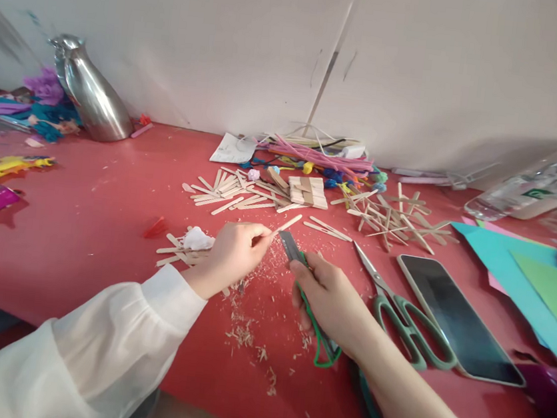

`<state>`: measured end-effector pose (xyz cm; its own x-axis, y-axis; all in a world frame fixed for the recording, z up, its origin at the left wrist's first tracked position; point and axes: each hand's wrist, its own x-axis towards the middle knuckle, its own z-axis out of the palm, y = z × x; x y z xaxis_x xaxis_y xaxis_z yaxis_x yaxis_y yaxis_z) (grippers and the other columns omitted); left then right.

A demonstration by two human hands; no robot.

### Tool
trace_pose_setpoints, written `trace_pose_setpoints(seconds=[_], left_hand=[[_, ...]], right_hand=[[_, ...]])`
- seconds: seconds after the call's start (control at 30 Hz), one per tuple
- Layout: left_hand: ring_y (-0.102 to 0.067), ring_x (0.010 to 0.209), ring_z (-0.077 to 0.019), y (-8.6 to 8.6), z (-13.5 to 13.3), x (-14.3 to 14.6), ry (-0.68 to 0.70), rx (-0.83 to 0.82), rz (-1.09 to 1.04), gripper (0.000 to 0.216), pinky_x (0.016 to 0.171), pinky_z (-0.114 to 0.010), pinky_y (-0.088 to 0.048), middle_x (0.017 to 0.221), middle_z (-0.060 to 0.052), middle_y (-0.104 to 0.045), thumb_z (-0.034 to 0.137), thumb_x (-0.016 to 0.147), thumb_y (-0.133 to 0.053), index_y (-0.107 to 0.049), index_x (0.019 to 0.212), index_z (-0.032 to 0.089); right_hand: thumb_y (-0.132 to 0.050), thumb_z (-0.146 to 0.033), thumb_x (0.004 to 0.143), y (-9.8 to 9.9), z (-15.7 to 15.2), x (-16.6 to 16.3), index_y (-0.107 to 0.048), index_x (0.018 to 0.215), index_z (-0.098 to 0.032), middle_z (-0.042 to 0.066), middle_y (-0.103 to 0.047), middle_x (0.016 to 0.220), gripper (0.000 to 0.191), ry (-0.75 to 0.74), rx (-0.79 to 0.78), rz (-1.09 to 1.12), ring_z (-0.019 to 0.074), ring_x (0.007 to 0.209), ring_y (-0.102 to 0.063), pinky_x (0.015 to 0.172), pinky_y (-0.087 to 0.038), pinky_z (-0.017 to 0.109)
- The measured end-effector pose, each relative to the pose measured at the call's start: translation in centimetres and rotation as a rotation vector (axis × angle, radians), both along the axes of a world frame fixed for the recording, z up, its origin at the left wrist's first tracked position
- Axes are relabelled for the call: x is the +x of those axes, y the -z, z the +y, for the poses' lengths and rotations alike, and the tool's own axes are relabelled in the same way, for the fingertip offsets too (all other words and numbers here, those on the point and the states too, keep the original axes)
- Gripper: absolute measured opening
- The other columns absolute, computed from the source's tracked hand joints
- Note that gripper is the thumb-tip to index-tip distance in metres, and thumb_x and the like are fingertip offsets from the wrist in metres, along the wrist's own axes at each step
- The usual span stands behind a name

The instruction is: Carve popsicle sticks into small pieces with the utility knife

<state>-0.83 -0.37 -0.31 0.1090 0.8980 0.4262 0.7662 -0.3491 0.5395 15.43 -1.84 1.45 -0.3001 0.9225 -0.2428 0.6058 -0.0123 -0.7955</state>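
My left hand [237,258] is closed in a pinch on a pale wooden craft stick [291,222], whose far end points up and to the right. In my right hand [331,295] is a utility knife [288,244] with a wide grey blade and green trim on its handle. The blade's tip lies close to the stick by my left fingertips; whether they touch I cannot tell. Beneath both hands, wood shavings [244,334] are scattered over the red table [128,333]. More craft sticks [169,250] and a white crumpled lump [198,239] lie beside my left wrist.
Green-handled scissors [408,334] and a phone [461,320] lie right of my right hand. Behind are loose sticks [232,194], a stick bundle [309,192] and pink pipe cleaners [315,154]. A metal jug [93,97] stands back left; coloured paper [513,269] and a plastic bottle [532,187] sit right.
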Motion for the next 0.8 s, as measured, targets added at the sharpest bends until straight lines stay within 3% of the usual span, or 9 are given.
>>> trace_pose_setpoints(seconds=[0.17,0.53,0.8], left_hand=[[-0.053,0.053,-0.0106,0.03,0.07,0.02,0.016,-0.039,-0.030,0.019,0.052,-0.021,-0.037,0.061,-0.001,-0.063,0.018,0.083,-0.050,-0.062,0.068,0.014],[-0.051,0.053,-0.0096,-0.21,-0.23,0.38,0.015,-0.006,-0.099,0.021,0.052,-0.020,-0.037,0.060,0.000,-0.062,0.020,0.083,-0.050,-0.062,0.068,0.014],[-0.056,0.056,-0.0124,-0.25,0.31,-0.02,-0.013,-0.074,-0.123,0.016,0.054,-0.022,-0.040,0.063,-0.002,-0.065,0.020,0.081,-0.052,-0.064,0.072,0.014]], right_hand=[[-0.036,-0.025,0.086,0.35,0.06,-0.02,-0.028,0.067,-0.025,-0.010,-0.040,0.042,0.020,0.033,0.075,-0.064,0.0092,0.027,-0.043,0.036,-0.031,0.022],[-0.029,-0.038,0.086,0.33,-0.35,-0.63,-0.032,0.074,-0.025,-0.009,-0.049,0.050,0.019,0.009,-0.093,0.121,0.0087,0.027,-0.046,0.029,-0.037,0.020],[-0.034,-0.032,0.084,0.40,-0.36,-0.43,-0.029,0.070,-0.025,-0.008,-0.043,0.045,0.017,0.036,0.133,-0.041,0.0114,0.029,-0.044,0.038,-0.030,0.024]])
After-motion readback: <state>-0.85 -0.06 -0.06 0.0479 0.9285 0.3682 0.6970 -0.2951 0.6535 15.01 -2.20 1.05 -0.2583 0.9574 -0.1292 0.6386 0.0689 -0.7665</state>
